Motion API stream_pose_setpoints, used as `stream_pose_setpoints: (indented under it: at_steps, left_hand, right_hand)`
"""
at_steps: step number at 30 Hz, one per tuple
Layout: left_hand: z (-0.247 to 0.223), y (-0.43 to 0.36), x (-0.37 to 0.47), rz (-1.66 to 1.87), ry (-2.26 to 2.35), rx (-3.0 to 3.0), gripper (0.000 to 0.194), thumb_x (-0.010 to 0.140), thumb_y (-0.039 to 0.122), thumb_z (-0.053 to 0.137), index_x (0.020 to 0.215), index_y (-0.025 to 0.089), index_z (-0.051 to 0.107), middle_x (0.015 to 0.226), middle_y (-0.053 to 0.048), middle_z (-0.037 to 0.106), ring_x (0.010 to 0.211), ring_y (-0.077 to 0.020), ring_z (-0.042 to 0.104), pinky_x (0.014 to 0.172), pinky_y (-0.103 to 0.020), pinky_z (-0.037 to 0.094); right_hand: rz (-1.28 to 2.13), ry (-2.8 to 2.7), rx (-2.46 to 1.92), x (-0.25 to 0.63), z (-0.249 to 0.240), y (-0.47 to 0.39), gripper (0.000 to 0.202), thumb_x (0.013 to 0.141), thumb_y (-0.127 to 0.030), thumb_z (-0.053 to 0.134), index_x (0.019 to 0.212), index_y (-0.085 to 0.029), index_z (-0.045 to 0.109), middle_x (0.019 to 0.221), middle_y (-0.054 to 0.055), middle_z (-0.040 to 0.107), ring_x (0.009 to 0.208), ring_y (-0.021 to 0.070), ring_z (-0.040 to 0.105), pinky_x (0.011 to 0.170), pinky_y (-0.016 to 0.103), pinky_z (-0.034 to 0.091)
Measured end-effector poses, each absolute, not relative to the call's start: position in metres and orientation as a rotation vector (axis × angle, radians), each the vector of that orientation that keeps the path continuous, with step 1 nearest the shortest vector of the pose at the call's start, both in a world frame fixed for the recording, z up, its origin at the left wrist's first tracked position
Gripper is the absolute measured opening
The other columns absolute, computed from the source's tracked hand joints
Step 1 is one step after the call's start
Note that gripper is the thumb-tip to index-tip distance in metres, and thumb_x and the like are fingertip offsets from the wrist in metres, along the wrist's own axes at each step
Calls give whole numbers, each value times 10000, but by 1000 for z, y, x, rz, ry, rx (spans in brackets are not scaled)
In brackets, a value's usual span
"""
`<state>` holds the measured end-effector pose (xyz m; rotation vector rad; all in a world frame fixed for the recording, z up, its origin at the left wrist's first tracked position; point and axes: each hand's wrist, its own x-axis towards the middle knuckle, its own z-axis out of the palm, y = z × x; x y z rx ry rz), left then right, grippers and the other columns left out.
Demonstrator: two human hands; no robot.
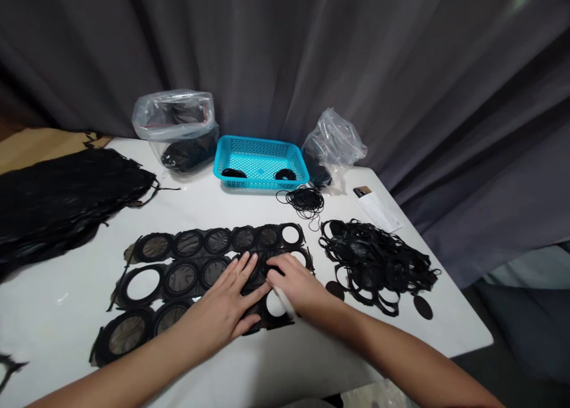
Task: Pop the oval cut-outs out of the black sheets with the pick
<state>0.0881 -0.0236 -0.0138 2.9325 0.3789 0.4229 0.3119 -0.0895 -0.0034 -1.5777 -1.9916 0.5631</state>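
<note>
Across the white table lies a black sheet of joined rings, several rings in each of three rows. Thin dark film fills many rings; others are open and show white through. My left hand rests flat on the sheet with its fingers spread. Just right of it, my right hand has its fingers curled down at a ring, pinching there; what lies between the fingertips is hidden. A pale, blurred strip shows along the right palm. To the right is a tangled heap of black ring scraps, with loose dark discs beside it.
A blue basket holding black rings stands at the back, between two clear plastic bags. Black cord is coiled before it. A stack of black sheets lies left. A phone and white paper lie right.
</note>
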Motion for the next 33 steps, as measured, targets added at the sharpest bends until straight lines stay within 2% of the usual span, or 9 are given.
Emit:
stream_pose_setpoints:
  at_steps: [4,6,8,11,14,21,29,33]
  left_hand:
    - [-14,-26,86,423,396,2923,653,926,353,676,1523,323,412,1690,-123,75,1498,-414,244,1145,-574,366]
    - [-11,-25,87,415,400,2934,637,918,383,689,1503,333,442,1671,-129,180,1492,-411,266,1138,-577,373]
    - [-5,-19,91,385,389,2957,630,907,470,692,1479,321,475,1600,-152,353,1455,-402,354,1125,-592,380]
    - [1,-3,102,375,442,2967,565,958,507,607,1442,230,518,1498,-173,497,1401,-351,454,1150,-563,358]
    - [-4,14,111,445,484,2965,544,1005,478,536,1456,177,498,1557,-184,424,1450,-338,388,1170,-531,339]
    - [-22,20,108,478,515,2908,551,1003,472,542,1502,262,442,1628,-128,313,1502,-333,278,1185,-530,314]
    - [-16,20,110,440,509,2898,555,992,431,571,1502,256,443,1624,-141,318,1496,-353,284,1174,-550,326]
    - [-14,19,110,410,501,2902,575,983,418,591,1508,244,434,1621,-146,323,1498,-358,278,1176,-547,324]
  right_hand:
    - [376,-1783,-1638,339,-2,-73,206,1010,-198,414,897,-221,585,953,80,643,935,228,593,856,351,483]
    - [260,-1625,-1696,361,9,-58,214,1021,-233,409,884,-216,572,895,69,641,854,222,604,813,344,476]
    - [255,-1596,-1711,376,19,-44,209,1023,-264,425,881,-214,570,859,54,639,796,211,604,790,334,466]
    - [401,-1750,-1599,373,21,-29,198,1021,-272,443,894,-215,584,865,43,645,817,200,614,802,320,463]
    - [562,-1899,-1455,356,14,-21,181,1015,-252,454,910,-212,596,925,49,657,901,195,621,840,314,467]
    - [743,-1896,-1382,347,9,-19,119,989,-244,518,935,-195,613,1006,56,635,946,181,611,879,314,472]
    - [782,-1900,-1381,350,12,-18,128,983,-231,530,885,-193,604,1037,57,618,961,182,609,900,325,476]
    - [686,-1986,-1406,342,10,-25,130,992,-229,518,902,-188,602,1060,80,608,983,201,591,915,347,472]
